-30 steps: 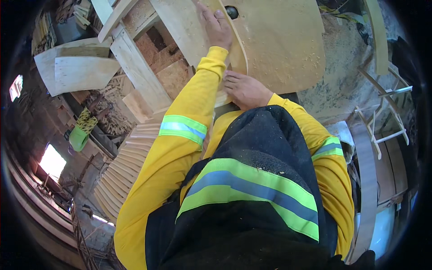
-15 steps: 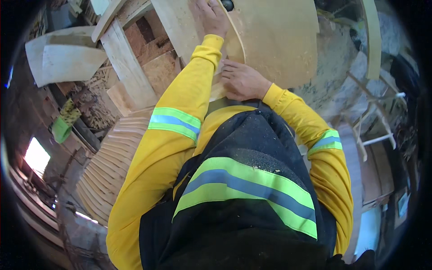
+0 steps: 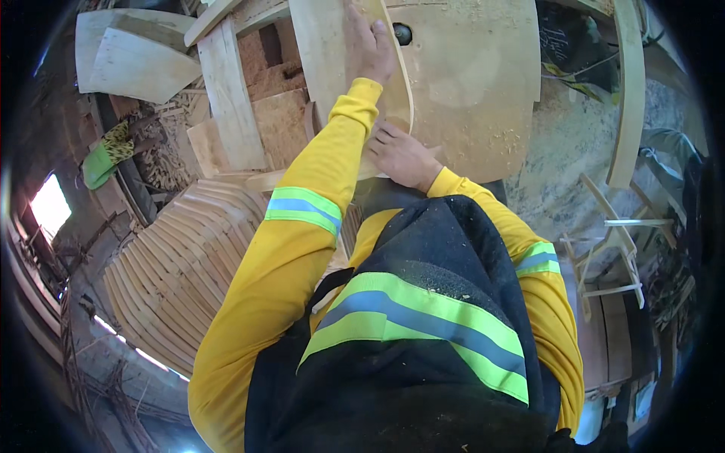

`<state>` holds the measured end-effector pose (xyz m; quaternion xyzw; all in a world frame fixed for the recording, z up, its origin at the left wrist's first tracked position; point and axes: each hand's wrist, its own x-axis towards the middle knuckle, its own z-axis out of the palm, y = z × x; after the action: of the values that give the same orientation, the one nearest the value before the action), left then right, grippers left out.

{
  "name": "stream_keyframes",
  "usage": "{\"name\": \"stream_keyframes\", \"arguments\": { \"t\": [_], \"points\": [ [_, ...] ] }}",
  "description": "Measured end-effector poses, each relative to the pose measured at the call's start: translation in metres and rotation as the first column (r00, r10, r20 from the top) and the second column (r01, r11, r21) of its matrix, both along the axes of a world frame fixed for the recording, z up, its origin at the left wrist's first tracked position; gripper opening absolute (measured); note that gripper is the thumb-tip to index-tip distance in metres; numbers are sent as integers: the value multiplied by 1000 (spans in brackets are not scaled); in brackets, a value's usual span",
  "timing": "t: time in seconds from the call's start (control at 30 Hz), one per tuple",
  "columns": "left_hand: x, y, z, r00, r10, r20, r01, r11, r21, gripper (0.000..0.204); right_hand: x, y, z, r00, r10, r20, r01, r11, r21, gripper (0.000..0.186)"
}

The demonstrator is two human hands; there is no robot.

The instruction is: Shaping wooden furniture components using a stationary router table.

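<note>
Your left hand (image 3: 368, 47) presses flat on the curved plywood strip (image 3: 400, 83); your right hand (image 3: 400, 155) pinches its near end on the table (image 3: 483, 90). Ease that pressure and the strip could spring sideways.

The curved panel (image 3: 461, 83) on the far side is pale bare wood, matt, with a dusting of loose sawdust across its face. The thin strip (image 3: 404, 83) bent along its left edge is the same unfinished wood, smooth on its edge. The left hand (image 3: 370, 45) lies flat on the wood and the right hand (image 3: 400, 155) presses at the near edge. To the left, a stack of curved panels (image 3: 181, 272) shows raw, layered wooden edges, dull and slightly rough. The sleeves (image 3: 302, 226) are matt yellow cloth with shinier reflective bands. The dark apron (image 3: 423, 332) is coarse cloth flecked with sawdust. The floor (image 3: 574, 143) on the right looks gritty and dusty.
</note>
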<state>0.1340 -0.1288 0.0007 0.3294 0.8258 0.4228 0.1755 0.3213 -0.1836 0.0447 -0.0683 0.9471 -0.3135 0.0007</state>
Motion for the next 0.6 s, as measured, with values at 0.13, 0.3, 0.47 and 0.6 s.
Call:
{"name": "stream_keyframes", "arguments": {
  "t": [0.13, 0.3, 0.47, 0.6],
  "points": [
    [-12, -7, -2, 993, -55, 100, 54, 998, 10, 73, -8, -8, -11, 983, -41, -178, 44, 999, 15, 22],
    [-57, -72, 6, 983, -75, 166, 82, 996, -41, 69, -19, -12, -9, 990, 33, -139, -43, 996, -72, 27],
    [-97, -222, 45, 987, -58, 150, 141, 759, -636, 58, -6, -4, -16, 964, -82, -252, 51, 991, -127, 25],
    [-89, -309, 68, 952, -251, 174, 285, 530, -798, 64, -6, 1, -9, 984, -15, -180, -12, 989, -149, 31]
  ]
}}
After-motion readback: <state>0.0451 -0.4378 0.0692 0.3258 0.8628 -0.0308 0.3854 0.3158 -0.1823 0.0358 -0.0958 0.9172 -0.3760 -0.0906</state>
